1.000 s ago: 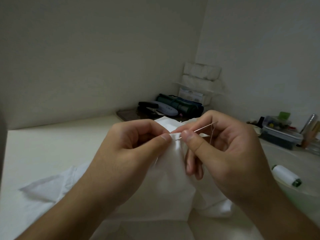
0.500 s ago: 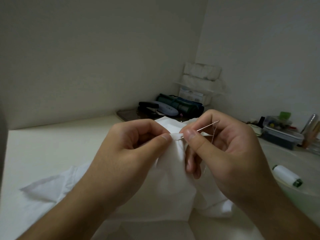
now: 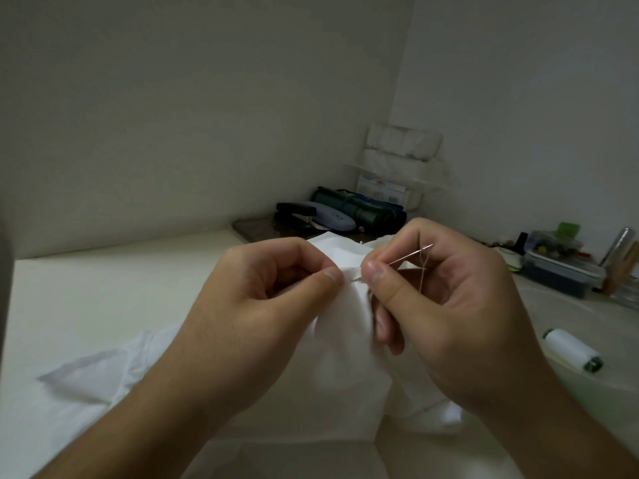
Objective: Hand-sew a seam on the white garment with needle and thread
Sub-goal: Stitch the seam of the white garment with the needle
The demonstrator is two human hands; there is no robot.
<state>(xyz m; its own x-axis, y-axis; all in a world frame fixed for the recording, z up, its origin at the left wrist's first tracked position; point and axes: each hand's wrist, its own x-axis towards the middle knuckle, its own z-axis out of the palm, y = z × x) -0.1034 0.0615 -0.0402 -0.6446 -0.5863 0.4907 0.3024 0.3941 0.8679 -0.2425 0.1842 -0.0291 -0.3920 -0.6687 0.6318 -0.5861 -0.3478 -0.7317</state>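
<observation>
The white garment [image 3: 345,368] is bunched up between both hands above the pale table [image 3: 103,292]. My left hand [image 3: 256,319] pinches a small fold of its edge between thumb and forefinger. My right hand [image 3: 442,305] pinches the thin needle [image 3: 406,258] between thumb and forefinger. The needle slants up to the right, and its tip is at the fold beside my left thumb. A light thread [image 3: 423,271] hangs from the needle's eye across my right palm. The rest of the garment trails down to the left over the table.
A white thread spool [image 3: 572,354] lies on the table at the right. A clear box of small items [image 3: 560,267] and a glass bottle [image 3: 622,247] stand by the right wall. A dark roll [image 3: 359,210], a stapler [image 3: 297,212] and stacked white packs [image 3: 403,150] fill the far corner.
The needle has slid slightly further into the fold, with my right thumb moving a little closer to my left thumb. Otherwise both hands hold their places.
</observation>
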